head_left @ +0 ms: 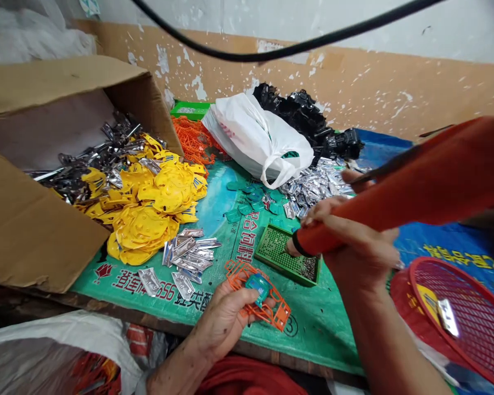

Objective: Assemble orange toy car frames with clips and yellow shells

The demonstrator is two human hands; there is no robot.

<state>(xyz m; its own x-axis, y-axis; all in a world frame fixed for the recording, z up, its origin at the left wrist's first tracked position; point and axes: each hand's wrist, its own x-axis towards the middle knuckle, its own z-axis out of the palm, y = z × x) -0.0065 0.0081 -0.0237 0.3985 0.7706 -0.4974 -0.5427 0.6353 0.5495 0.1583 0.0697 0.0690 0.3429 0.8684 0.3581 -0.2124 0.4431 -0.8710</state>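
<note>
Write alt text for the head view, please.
The left hand holds an orange plastic frame and teal plastic piece; the right hand aims an orange cylindrical tool at a green perforated tray. Yellow plastic shells spill from a brown cardboard box.

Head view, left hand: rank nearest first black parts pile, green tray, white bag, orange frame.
1. Orange frame: in the left hand
2. Green tray: ahead, right
3. White bag: beyond the green tray
4. Black parts pile: far back, right
</note>
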